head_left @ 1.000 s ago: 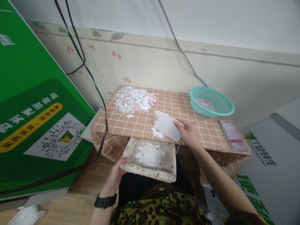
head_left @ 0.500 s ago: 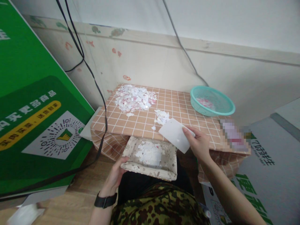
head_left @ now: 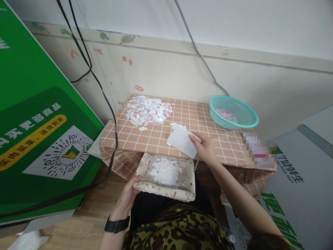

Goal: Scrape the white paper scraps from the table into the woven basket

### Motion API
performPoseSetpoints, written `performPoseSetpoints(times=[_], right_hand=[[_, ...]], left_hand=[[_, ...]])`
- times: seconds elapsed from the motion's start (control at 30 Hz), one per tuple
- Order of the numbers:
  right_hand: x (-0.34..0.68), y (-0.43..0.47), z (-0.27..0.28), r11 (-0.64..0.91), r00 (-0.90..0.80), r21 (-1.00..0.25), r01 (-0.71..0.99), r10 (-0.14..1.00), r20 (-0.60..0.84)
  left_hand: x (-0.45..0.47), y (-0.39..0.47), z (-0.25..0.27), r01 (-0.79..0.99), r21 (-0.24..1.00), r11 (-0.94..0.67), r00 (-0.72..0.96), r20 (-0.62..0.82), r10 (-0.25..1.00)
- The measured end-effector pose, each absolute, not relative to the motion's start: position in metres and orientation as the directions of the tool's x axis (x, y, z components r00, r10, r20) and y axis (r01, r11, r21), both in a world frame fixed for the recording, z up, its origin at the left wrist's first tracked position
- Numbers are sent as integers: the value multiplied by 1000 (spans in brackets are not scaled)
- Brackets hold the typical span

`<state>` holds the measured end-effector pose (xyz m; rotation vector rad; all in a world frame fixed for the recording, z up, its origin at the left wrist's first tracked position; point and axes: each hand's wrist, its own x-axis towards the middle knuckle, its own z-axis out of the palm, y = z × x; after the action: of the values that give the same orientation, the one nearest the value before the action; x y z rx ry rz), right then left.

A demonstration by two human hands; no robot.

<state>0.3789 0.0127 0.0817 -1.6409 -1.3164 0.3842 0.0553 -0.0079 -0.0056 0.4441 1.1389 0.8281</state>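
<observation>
My left hand (head_left: 129, 192) is closed on the left front corner of a fabric-lined tray (head_left: 152, 188) with a leaf print, held below the table's front edge. White paper scraps (head_left: 163, 172) lie inside the tray. Between the thumb and fingers of my right hand (head_left: 205, 146) is a white card (head_left: 183, 142), tilted flat over the tabletop. The card partly hides a small pile of white scraps (head_left: 178, 126). Farther back on the left is a large heap of white and pink paper scraps (head_left: 148, 109).
The table (head_left: 192, 114) wears a brown checked cloth. A turquoise plastic basket (head_left: 232, 114) with pink and white bits stands at its back right. Black cords (head_left: 106, 99) hang on the left before a green printed panel (head_left: 39, 104). A grey box (head_left: 307, 166) stands right.
My right hand has moved left and slightly up with the card, which now covers much of the small scrap pile. My left hand and the tray stay about where they were.
</observation>
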Motion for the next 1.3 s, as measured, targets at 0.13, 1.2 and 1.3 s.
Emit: performPoseSetpoints(times=[0.13,1.2,1.3], right_hand=[[378,5,93,118,142,-819,561,961,236],[456,12,80,-37,376,-854,519,907,190],[454,9,81,-47,439,-875,482,877,194]], left_hand=[[55,-8,-7,-352,695,627,170,-611,773],[66,-11,-14,-357,665,656,232,-617,752],[65,-11,-15,-358,672,648,238,-605,760]])
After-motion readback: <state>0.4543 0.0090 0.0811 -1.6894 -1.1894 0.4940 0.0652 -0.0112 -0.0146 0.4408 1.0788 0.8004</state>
